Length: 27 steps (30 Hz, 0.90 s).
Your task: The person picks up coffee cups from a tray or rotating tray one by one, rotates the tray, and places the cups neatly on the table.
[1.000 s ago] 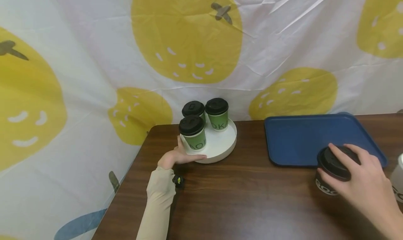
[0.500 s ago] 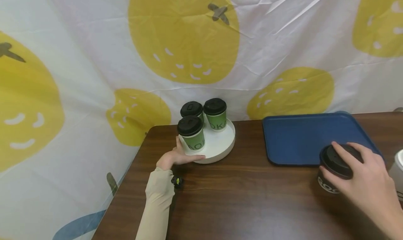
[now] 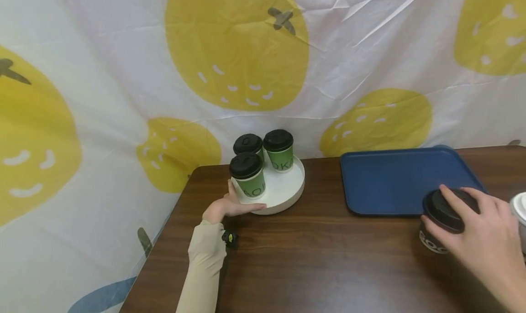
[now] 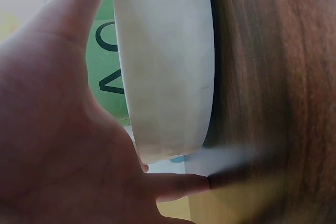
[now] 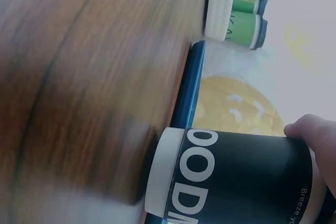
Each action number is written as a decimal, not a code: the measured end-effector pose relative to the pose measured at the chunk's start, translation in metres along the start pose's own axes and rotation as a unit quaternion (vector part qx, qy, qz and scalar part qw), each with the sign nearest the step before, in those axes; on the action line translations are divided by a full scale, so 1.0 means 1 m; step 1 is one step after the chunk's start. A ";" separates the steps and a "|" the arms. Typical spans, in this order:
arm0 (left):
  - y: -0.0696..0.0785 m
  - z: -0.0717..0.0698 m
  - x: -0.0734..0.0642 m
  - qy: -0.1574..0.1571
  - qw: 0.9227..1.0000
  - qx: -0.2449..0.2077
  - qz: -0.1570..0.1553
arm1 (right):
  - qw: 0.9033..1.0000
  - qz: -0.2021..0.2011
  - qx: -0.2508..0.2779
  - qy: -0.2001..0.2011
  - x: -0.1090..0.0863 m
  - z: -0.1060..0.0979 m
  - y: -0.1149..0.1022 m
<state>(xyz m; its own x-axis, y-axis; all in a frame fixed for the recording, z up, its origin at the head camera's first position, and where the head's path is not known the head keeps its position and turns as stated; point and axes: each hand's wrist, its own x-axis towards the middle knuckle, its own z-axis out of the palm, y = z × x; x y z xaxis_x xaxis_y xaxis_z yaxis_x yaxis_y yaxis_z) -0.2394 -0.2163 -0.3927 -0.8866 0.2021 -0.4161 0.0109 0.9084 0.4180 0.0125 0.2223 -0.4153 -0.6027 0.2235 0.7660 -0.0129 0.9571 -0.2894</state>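
Observation:
My right hand (image 3: 481, 233) grips a black paper cup (image 5: 241, 174) from above, fingers and thumb spread round its black lid (image 3: 445, 210). White lettering runs round the cup, which stands upright near the front edge of the blue tray (image 3: 382, 183). My left hand (image 3: 228, 206) lies against the near left side of a round white tray (image 3: 283, 190), thumb stretched along the front wall and palm facing it. On that tray are three green paper cups with black lids: one in front (image 3: 251, 186), one right (image 3: 281, 160), one partly hidden behind (image 3: 248, 143).
A white-lidded cup (image 3: 521, 212) stands at the right edge, partly hidden by my right hand. The brown wooden table (image 3: 312, 258) carries everything. Behind it hangs a white cloth (image 3: 328, 98) printed with yellow fruit.
My right hand has shifted slightly right with the black cup, relative to the blue tray. The left hand stays at the white tray. The head view has turned slightly right.

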 end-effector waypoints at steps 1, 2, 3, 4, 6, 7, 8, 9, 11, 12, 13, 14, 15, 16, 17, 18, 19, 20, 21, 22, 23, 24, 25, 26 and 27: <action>0.001 0.000 -0.002 0.001 1.000 -0.001 0.003 | 1.000 -0.001 -0.002 0.006 0.000 0.000 0.000; 0.002 -0.001 -0.005 0.001 1.000 0.000 0.004 | 1.000 0.001 -0.003 0.008 0.000 0.000 0.001; 0.004 -0.002 -0.007 0.002 1.000 -0.002 0.006 | 1.000 0.003 -0.005 0.009 0.000 0.000 0.001; 0.005 -0.002 -0.010 0.003 1.000 -0.002 0.005 | 1.000 0.004 -0.006 0.014 0.000 0.000 0.001; 0.008 -0.003 -0.014 0.001 1.000 0.001 0.003 | 1.000 0.007 -0.010 0.015 -0.001 -0.001 0.002; 0.008 -0.003 -0.014 0.002 1.000 0.001 0.002 | 1.000 0.004 -0.016 0.018 -0.001 -0.001 0.002; 0.008 -0.002 -0.012 0.001 1.000 0.001 0.000 | 1.000 0.000 -0.021 0.022 -0.001 -0.001 0.002; 0.007 -0.002 -0.010 0.002 1.000 0.000 0.001 | 0.999 -0.006 -0.025 0.028 -0.001 -0.001 0.003; 0.004 -0.001 -0.004 0.000 1.000 0.000 -0.001 | 0.999 -0.018 -0.030 0.041 -0.001 -0.001 0.004; 0.002 0.000 -0.002 0.001 1.000 0.000 0.001 | 0.998 -0.024 -0.030 0.048 -0.001 -0.001 0.004; 0.000 0.001 0.000 0.002 1.000 0.000 0.004 | 0.998 -0.029 -0.028 0.053 -0.001 -0.001 0.005; -0.001 0.001 0.003 0.002 1.000 0.002 0.005 | 0.998 -0.031 -0.024 0.056 -0.001 0.000 0.006; -0.003 0.002 0.005 0.003 1.000 0.002 0.008 | 0.998 -0.032 -0.023 0.058 -0.002 0.000 0.007; -0.004 0.003 0.006 0.004 1.000 0.002 0.010 | 0.997 -0.033 -0.021 0.060 -0.002 0.000 0.007; -0.005 0.003 0.008 0.004 1.000 0.003 0.011 | 0.997 -0.033 -0.019 0.062 -0.002 0.000 0.008; -0.005 0.003 0.007 0.005 1.000 0.004 0.012 | 0.997 -0.033 -0.019 0.064 -0.002 0.000 0.009; -0.005 0.003 0.007 0.006 1.000 0.002 0.012 | 0.997 -0.033 -0.020 0.067 -0.002 0.001 0.010; -0.004 0.003 0.006 0.007 1.000 0.002 0.013 | 0.997 -0.034 -0.022 0.069 -0.002 0.001 0.010; -0.003 0.002 0.005 0.006 1.000 0.000 0.011 | 0.997 -0.034 -0.023 0.073 -0.002 0.001 0.011; -0.002 0.002 0.003 0.006 1.000 -0.001 0.010 | 0.996 -0.033 -0.024 0.073 -0.003 0.001 0.012; -0.001 0.002 0.002 0.005 1.000 -0.002 0.008 | 0.996 -0.033 -0.026 0.074 -0.003 0.001 0.012; 0.000 0.002 0.001 0.005 1.000 -0.003 0.008 | 0.996 -0.032 -0.029 0.074 -0.003 0.000 0.013; 0.000 0.002 0.001 0.004 1.000 -0.003 0.008 | 0.997 -0.030 -0.030 0.072 -0.003 0.000 0.013; 0.000 0.002 0.001 0.004 1.000 -0.002 0.007 | 0.997 -0.027 -0.031 0.067 -0.003 -0.001 0.014; -0.001 0.002 0.002 0.003 1.000 -0.003 0.006 | 0.997 -0.024 -0.031 0.063 -0.003 -0.001 0.014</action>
<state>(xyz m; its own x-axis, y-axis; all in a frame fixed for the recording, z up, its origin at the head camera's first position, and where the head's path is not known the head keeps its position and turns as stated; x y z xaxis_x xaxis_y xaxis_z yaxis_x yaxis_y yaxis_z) -0.2403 -0.2160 -0.3956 -0.8893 0.2103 -0.4062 0.0188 0.9041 0.4268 0.0147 0.2354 -0.4206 -0.4979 0.1949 0.8451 0.0127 0.9760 -0.2176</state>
